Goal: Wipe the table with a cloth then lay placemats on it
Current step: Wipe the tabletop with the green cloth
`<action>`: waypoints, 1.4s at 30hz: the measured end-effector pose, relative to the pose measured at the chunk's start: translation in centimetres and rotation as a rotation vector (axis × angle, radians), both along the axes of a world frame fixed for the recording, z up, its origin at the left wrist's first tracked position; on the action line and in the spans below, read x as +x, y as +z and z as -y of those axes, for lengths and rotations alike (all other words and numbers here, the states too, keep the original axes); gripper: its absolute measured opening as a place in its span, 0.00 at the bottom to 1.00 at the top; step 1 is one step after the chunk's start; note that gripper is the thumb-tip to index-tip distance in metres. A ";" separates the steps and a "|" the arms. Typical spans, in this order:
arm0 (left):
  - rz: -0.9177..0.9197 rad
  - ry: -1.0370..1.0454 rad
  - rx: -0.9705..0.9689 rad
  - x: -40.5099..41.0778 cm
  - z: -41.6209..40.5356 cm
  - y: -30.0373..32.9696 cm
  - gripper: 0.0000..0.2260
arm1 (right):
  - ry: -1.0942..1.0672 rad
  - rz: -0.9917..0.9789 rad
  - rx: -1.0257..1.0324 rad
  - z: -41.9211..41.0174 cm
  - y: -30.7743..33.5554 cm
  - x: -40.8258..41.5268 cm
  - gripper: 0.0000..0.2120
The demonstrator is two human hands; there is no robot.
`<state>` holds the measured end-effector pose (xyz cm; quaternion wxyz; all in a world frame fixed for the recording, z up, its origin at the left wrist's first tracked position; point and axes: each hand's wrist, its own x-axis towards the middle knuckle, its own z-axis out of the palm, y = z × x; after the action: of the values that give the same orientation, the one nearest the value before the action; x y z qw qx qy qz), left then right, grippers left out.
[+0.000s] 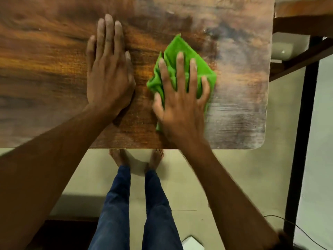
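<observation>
The left hand point(108, 69) lies flat on the wooden table point(45, 60), fingers straight and close together, palm down. Just beside it, the right hand point(182, 98) presses on a crumpled green cloth point(180, 49) with fingers spread, the cloth lying on the right half of the tabletop near the front edge. Below the table edge, bare feet point(155, 158) and blue jeans point(115, 210) stand on a pale floor point(189, 177). To the right stands a black metal post point(302, 141).
</observation>
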<state>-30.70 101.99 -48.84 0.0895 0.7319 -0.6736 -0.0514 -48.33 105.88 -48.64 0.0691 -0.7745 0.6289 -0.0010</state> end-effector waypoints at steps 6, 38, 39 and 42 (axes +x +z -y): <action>0.000 0.002 0.016 -0.2 0.1 0.4 0.26 | -0.105 -0.002 -0.071 11.5 -0.3 0.9 0.32; -0.106 0.006 0.071 0.1 0.9 0.2 0.27 | 0.108 0.035 0.106 -2.5 1.8 -5.3 0.33; -0.114 0.002 0.068 0.2 1.0 0.2 0.27 | 0.068 0.038 0.115 -3.6 1.8 -6.3 0.33; -0.118 0.014 0.057 0.0 1.2 0.6 0.27 | 0.047 0.046 0.111 -0.4 1.3 -7.9 0.34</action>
<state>-30.69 100.81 -48.24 0.1085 0.7347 -0.6601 -0.1130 -56.22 106.25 -47.33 0.1263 -0.7837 0.6079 0.0179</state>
